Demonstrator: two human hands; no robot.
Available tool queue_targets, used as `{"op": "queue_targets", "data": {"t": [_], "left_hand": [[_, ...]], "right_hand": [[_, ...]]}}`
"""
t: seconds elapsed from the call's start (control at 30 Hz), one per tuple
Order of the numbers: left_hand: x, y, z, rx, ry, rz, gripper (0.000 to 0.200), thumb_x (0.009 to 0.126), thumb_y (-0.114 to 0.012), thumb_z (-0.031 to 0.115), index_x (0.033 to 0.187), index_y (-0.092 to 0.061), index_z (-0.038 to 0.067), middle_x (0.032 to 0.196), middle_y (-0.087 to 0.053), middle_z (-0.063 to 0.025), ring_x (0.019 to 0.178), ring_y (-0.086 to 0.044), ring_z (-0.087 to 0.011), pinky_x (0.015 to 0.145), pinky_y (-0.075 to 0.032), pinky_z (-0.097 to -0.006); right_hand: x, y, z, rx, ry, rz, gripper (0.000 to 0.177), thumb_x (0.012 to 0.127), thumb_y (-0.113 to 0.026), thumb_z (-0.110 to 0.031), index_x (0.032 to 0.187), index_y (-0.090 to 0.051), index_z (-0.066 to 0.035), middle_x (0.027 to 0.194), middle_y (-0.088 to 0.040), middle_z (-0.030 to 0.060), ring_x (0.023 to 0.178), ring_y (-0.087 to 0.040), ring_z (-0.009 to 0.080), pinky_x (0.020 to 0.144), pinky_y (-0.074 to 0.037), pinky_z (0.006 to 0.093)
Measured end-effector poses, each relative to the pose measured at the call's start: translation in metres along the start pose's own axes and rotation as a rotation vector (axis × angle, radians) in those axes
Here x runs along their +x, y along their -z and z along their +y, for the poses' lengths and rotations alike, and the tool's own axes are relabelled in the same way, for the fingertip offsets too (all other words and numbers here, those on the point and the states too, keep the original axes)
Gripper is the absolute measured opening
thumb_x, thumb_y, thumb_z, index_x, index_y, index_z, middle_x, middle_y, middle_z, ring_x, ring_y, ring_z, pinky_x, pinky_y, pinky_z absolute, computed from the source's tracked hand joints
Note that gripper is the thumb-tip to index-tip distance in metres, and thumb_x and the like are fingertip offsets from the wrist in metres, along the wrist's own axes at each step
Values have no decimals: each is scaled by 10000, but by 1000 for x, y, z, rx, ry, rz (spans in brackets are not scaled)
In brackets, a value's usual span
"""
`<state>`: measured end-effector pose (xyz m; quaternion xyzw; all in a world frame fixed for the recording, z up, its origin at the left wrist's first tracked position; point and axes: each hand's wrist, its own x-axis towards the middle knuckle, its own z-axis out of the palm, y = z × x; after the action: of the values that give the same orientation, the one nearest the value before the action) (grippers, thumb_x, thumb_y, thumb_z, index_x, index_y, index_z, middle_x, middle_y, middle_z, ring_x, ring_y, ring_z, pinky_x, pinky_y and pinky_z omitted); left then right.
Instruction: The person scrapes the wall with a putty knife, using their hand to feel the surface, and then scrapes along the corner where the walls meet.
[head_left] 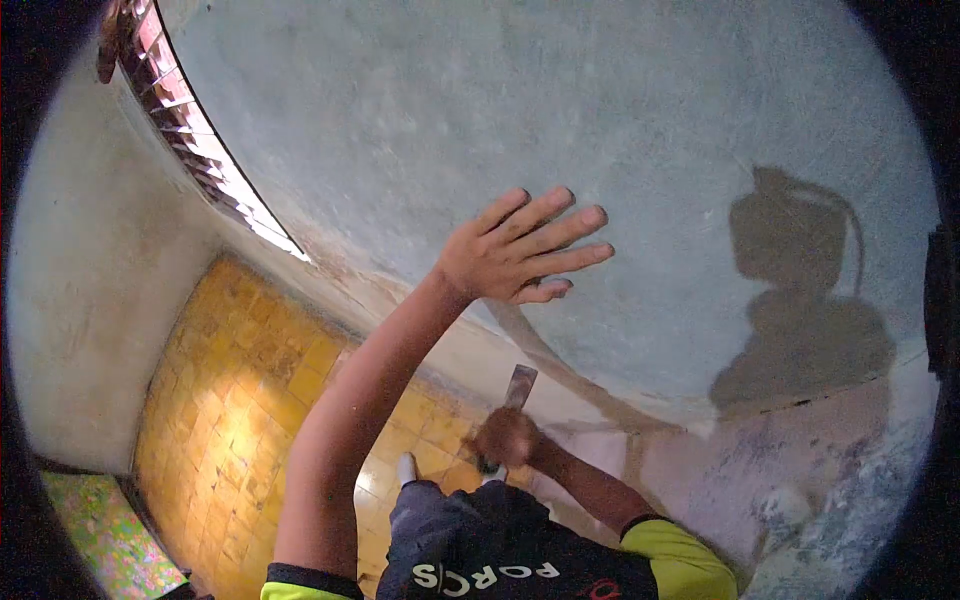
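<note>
My left hand (527, 250) is raised in front of the blue-grey wall (400, 110), its fingers spread and the palm turned to the surface. It seems to rest on the wall, though the contact itself is hidden. Lower down, my right hand (508, 436) is closed around the handle of a scraper (521, 384). The scraper's flat metal blade points up, near the lower band of the wall. Most of the handle is hidden by my fingers.
Yellow floor tiles (225, 400) lie below, and my feet stand on them. A barred window opening (200, 140) is at upper left. Flaking, patchy plaster (800, 500) covers the lower right wall. A colourful patterned cloth (105, 535) lies at lower left.
</note>
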<state>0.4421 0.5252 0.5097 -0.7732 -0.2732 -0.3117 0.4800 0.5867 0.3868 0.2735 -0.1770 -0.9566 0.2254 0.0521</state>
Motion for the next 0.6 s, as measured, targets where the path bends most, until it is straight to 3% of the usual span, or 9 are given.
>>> {"op": "queue_targets", "data": {"t": [0.03, 0.1, 0.13, 0.23, 0.3, 0.37, 0.47, 0.5, 0.6], "left_hand": [[-2, 1, 1, -8, 5, -6, 531, 946, -272, 637, 1434, -373, 455, 1510, -376, 44, 1335, -406, -256, 1122, -227, -461], [-2, 0, 1, -25, 12, -10, 529, 944, -284, 634, 1434, -374, 457, 1511, -375, 44, 1328, -411, -255, 1107, -246, -460], [-1, 1, 1, -59, 28, 4, 517, 955, -280, 597, 1440, -370, 439, 1520, -358, 53, 1359, -371, -233, 1137, -199, -445], [1, 3, 4, -124, 62, 34, 496, 978, -271, 522, 1451, -364, 405, 1538, -323, 70, 1421, -290, -188, 1195, -104, -416], [2, 0, 1, -109, 58, 49, 496, 979, -271, 521, 1452, -363, 405, 1540, -319, 71, 1421, -290, -188, 1195, -102, -417], [2, -1, 0, -114, 52, 45, 496, 978, -273, 518, 1453, -359, 405, 1544, -310, 71, 1424, -284, -190, 1196, -99, -419], [2, 0, 1, -122, 65, 37, 498, 980, -267, 516, 1459, -348, 405, 1550, -296, 71, 1430, -270, -194, 1198, -91, -420], [2, 1, 4, -131, 68, 31, 500, 980, -264, 516, 1461, -343, 405, 1552, -291, 71, 1433, -264, -195, 1199, -88, -421], [-1, -2, 4, -10, 20, 4, 541, 920, -336, 639, 1430, -373, 460, 1510, -379, 36, 1336, -407, -265, 1137, -206, -467]], "right_hand": [[-2, -9, -9, 36, 138, 133, 290, 887, -558, -415, 803, -658, -157, 748, -658, 60, 719, -620, 257, 687, -495, 403], [-8, -5, 2, 259, 109, 495, 339, 914, -534, -406, 708, -611, -148, 633, -594, 73, 622, -585, 267, 631, -478, 418], [0, 12, 8, 263, -35, 366, 373, 911, -537, -398, 638, -555, -145, 574, -532, 87, 567, -546, 270, 589, -456, 423], [5, 31, -20, 358, -84, 153, 420, 897, -560, -398, 567, -487, -147, 496, -433, 85, 481, -483, 268, 527, -431, 398], [6, 68, -52, -99, 82, -58, 438, 916, -591, -370, 563, -609, -112, 553, -598, 101, 554, -584, 287, 588, -495, 411], [14, 2, 4, -93, 70, 619, 481, 944, -530, -392, 588, -613, -79, 579, -608, 118, 562, -590, 301, 584, -490, 432], [6, 43, 0, -171, 37, 243, 345, 951, -487, -381, 838, -670, -111, 618, -613, 87, 572, -602, 278, 558, -484, 431], [14, 53, -22, -58, -52, -8, 288, 938, -503, -364, 909, -673, -134, 625, -614, 74, 570, -600, 267, 546, -481, 417], [17, 36, -20, 109, 58, -7, 295, 863, -559, -395, 1003, -659, -155, 663, -634, 71, 591, -609, 288, 558, -489, 432]]}}
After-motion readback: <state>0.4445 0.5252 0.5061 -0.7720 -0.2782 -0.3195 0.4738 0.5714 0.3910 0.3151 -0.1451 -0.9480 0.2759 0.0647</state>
